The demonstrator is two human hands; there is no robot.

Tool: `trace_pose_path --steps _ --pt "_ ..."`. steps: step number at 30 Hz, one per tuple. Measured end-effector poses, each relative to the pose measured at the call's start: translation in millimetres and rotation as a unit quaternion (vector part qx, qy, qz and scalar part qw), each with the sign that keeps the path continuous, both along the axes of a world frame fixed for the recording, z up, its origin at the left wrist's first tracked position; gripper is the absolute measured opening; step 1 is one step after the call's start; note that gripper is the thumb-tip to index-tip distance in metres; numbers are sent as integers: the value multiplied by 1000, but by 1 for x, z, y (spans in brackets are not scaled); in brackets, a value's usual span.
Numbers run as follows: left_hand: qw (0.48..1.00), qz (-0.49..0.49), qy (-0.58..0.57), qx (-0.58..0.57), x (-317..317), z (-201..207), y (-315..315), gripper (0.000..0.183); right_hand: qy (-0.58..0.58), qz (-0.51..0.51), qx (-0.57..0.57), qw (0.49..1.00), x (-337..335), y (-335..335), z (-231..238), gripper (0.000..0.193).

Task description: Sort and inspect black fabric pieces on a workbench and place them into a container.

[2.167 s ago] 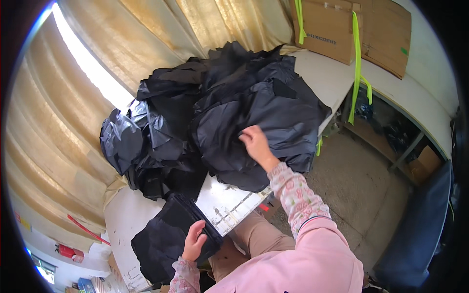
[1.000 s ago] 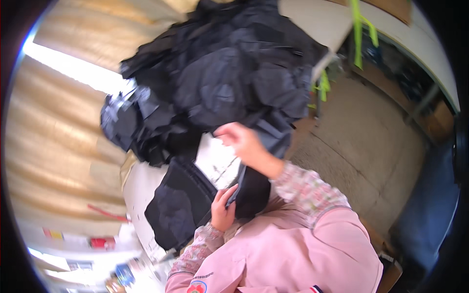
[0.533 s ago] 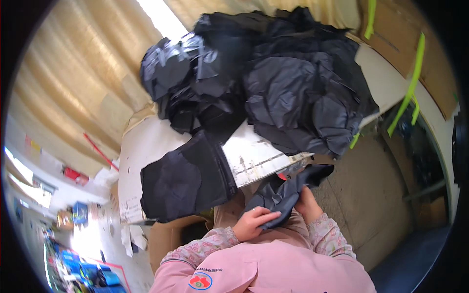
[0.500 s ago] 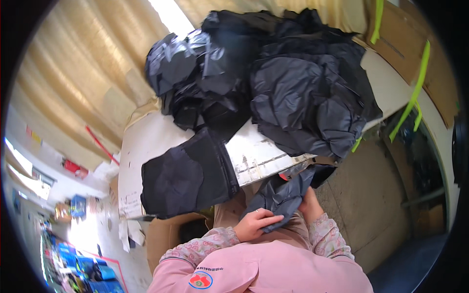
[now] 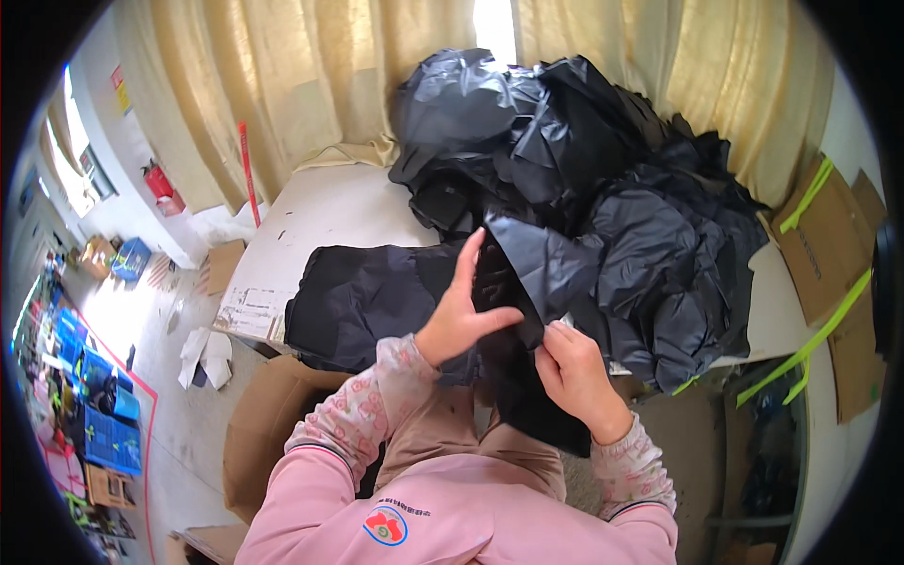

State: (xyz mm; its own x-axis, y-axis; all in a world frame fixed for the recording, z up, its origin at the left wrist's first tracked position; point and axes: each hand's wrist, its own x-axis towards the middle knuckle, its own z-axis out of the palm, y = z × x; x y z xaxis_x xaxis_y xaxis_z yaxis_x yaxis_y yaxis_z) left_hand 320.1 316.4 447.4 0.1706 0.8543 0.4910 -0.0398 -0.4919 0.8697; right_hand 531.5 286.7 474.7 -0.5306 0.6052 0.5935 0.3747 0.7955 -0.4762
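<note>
A black fabric piece (image 5: 541,405) with a shiny grey-black side hangs in front of me, over the table's near edge. My right hand (image 5: 576,372) is closed, pinching this piece at its right edge. At the piece's left edge is my left hand (image 5: 461,311), its fingers stretched up and its thumb spread apart; whether the fingertips touch the cloth I cannot tell. Left of that hand lies a flat stack of black fabric pieces (image 5: 363,301) on the table. A large crumpled heap of shiny black fabric (image 5: 673,273) rises behind and to the right.
The white table (image 5: 325,202) has a worn near edge. Below it on the left stands an open cardboard box (image 5: 259,433). Cardboard panels with yellow-green tape (image 5: 812,254) stand at the right. Beige curtains (image 5: 311,85) hang behind the table.
Both hands have risen from my lap, lifting the fabric piece over the table's edge. My left hand has come off the cloth's front and spread its fingers. The view has turned and levelled.
</note>
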Motion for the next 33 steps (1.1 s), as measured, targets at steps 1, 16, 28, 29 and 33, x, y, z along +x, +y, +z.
trace_pose_path --steps 1,16,28,29,33 --pt "994 9 -49 -94 -8 7 -2 110 4 6 -12 1000 2 2 -3 5" --pt "880 -94 -233 -403 -5 -50 -13 31 35 29 -177 983 62 19 9 9" --pt "818 -478 -136 -288 -9 -41 -17 75 -263 -30 93 960 91 124 -49 18" --pt "843 -410 -182 -298 -12 -33 -19 66 -262 -33 96 960 101 125 -50 18" --pt "864 -261 -254 -347 -18 -8 -8 47 82 -139 -167 973 92 93 21 28"
